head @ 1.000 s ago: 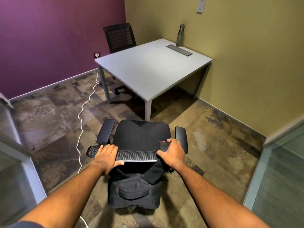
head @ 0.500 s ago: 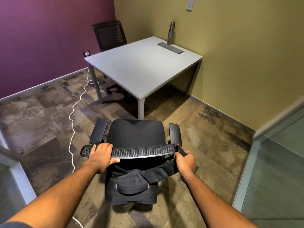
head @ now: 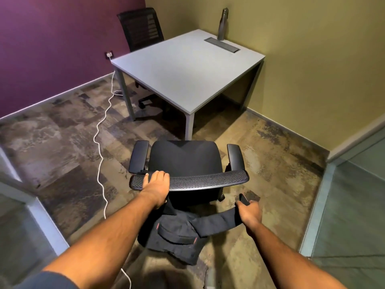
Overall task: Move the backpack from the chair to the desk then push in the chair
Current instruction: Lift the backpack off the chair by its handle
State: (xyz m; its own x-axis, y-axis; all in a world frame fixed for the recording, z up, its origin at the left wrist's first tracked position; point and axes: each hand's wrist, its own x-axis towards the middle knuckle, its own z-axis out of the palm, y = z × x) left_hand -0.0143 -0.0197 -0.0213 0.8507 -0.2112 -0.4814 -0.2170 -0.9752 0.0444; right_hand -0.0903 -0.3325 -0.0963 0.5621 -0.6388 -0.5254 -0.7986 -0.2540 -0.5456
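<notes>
A black office chair (head: 185, 161) stands in front of me, its seat facing the grey desk (head: 187, 69). A black backpack (head: 175, 236) hangs behind the chair's backrest, tilted to the right. My left hand (head: 155, 184) grips the left part of the mesh backrest top. Closed around the backpack's shoulder strap (head: 220, 223), my right hand (head: 249, 212) holds it out to the right, away from the backrest. The desk top is bare in the middle.
A second black chair (head: 141, 28) sits at the desk's far side by the purple wall. On the desk's far edge stand a metal bottle (head: 223, 24) and a cable tray (head: 221, 44). A white cable (head: 102, 130) snakes across the floor at left. Glass partitions flank me.
My right hand came off the backrest, took the backpack's strap and pulled it out to the right. The backpack has swung and tilted. My left hand stayed on the backrest.
</notes>
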